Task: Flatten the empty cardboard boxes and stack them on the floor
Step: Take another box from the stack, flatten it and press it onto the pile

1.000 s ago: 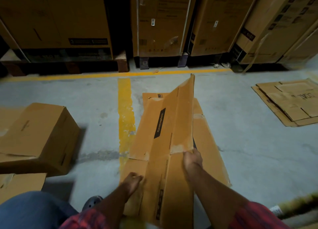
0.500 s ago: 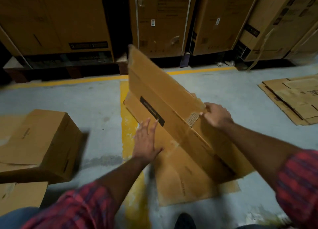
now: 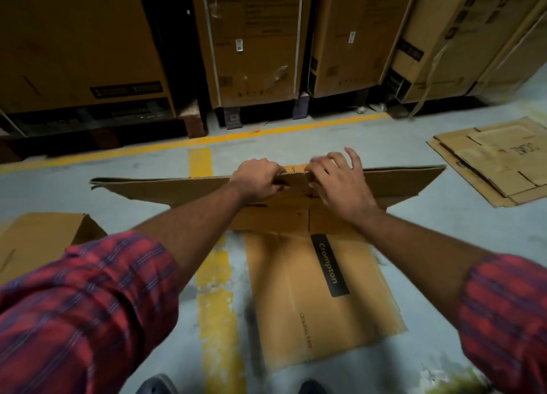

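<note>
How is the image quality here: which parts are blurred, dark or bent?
Head view: dim light, the tall cartons at the back in shadow; the right hand fingertips and both sleeves smeared by motion; wide-angle bending leans the cartons at the frame edges; the cardboard print "Crompton" stays readable.

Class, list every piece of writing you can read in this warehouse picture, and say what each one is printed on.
"Crompton": black strip on the flattened box under the person's hands.
"CEILING FAN": small print lower on that same box, faint.
Large letters on the flattened cardboard stack at right: upside down, unreadable.
Labels and print on the tall cartons at the back: too blurred to read.
</note>
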### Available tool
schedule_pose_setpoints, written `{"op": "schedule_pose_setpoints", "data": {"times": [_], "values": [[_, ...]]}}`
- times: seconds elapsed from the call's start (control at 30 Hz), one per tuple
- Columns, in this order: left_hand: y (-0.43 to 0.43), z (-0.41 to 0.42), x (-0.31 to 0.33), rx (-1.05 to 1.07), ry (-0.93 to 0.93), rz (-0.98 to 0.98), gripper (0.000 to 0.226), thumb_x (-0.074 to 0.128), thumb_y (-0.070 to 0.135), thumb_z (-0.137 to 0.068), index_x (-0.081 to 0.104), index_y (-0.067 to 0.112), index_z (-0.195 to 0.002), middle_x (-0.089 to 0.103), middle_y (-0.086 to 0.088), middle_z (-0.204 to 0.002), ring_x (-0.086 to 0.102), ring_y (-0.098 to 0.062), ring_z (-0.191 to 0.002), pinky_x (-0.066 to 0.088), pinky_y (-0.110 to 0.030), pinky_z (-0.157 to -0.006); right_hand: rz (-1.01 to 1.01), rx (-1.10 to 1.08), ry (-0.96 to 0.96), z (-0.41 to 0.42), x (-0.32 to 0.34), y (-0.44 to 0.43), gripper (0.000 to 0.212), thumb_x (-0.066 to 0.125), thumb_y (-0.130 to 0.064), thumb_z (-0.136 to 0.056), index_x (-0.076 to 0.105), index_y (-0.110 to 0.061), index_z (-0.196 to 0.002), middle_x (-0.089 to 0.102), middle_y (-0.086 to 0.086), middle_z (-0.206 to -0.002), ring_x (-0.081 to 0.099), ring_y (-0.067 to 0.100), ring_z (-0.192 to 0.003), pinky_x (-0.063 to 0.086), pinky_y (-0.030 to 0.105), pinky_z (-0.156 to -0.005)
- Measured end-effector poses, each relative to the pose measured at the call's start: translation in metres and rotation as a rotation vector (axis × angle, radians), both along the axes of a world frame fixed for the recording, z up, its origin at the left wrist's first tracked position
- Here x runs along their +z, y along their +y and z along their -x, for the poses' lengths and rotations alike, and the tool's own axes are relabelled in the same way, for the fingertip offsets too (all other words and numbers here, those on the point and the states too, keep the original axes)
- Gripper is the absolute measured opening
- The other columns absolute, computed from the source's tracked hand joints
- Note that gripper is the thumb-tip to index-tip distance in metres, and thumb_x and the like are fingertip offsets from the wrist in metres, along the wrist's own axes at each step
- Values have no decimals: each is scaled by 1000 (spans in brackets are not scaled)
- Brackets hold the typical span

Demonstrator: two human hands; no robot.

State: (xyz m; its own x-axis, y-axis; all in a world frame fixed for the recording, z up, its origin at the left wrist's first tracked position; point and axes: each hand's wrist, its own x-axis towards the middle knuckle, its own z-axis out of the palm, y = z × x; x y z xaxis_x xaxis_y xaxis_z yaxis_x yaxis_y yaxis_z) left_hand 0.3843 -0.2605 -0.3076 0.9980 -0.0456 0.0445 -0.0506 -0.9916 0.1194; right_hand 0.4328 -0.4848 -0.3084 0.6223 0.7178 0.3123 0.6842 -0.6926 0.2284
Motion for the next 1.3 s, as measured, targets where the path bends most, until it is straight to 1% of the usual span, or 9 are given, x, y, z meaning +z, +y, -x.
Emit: {"op": "schedule_pose_setpoints", "data": {"times": [0.1,0.2,0.33,0.57,0.7,0.83,0.9,1.07,1.3], "values": [[9,1,10,19,-94,41,38,63,57,-97,70,30,-122,76,-1,-105,69,-25,-95,41,-29,-67,-240,-234,49,27,-42,-17,97,77,-42,-82,25,-22,-161,8,18,-171,8,40,-158,3,58,-128],[25,4,36,106,-150,170,54,66,58,-95,62,25,-138,73,-5,-121,67,-27,-111,50,-34,-82,-391,-338,92,54,-91,-37,113,87,-29,-78,12,-17,-162,-3,20,-171,-4,43,-159,-6,53,-129],[48,10,70,284,-170,629,76,76,62,-84,53,25,-147,65,0,-135,63,-20,-120,54,-45,-101,-679,-504,325,61,-121,-54,110,77,-35,-93,-1,-15,-168,-16,14,-175,2,40,-161,38,54,-118],[86,14,76,416,-235,1290,71,89,49,-77,64,17,-136,76,2,-118,73,-15,-107,61,-33,-90,-884,-786,1240,24,-135,-64,112,49,-94,-80,37,-20,-162,41,7,-165,41,31,-150,30,52,-124],[103,24,30,621,-86,1597,44,76,39,-94,70,12,-129,79,-1,-100,76,-20,-99,61,-39,-88,-838,-560,1515,38,-129,-62,68,32,-77,-99,44,-37,-152,48,-20,-141,47,12,-134,27,46,-121],[105,44,-37,734,62,1865,45,67,53,-96,73,15,-121,81,-6,-105,76,-27,-107,59,-44,-93,-860,-587,1731,44,-148,-66,70,30,-77,-97,66,-28,-130,76,2,-119,74,17,-103,52,35,-87],[107,49,-69,826,8,1894,53,76,53,-90,72,13,-124,79,-10,-115,76,-30,-107,59,-49,-95,-860,-642,1716,41,-161,-70,64,39,-77,-95,71,-27,-119,78,5,-107,75,20,-95,55,35,-81],[114,58,-136,1049,-105,1671,60,94,31,-74,69,6,-122,79,-13,-109,78,-28,-94,64,-42,-77,-932,-869,1371,14,-191,-120,90,95,-71,-51,75,-14,-118,80,11,-109,78,33,-94,62,53,-91],[56,32,-214,997,2,1521,96,87,2,-81,33,15,-160,66,-7,-131,69,-28,-108,58,-42,-92,-720,-1007,968,-5,-203,-167,67,86,-73,-66,63,-26,-107,73,2,-100,72,32,-93,62,55,-87]]}}
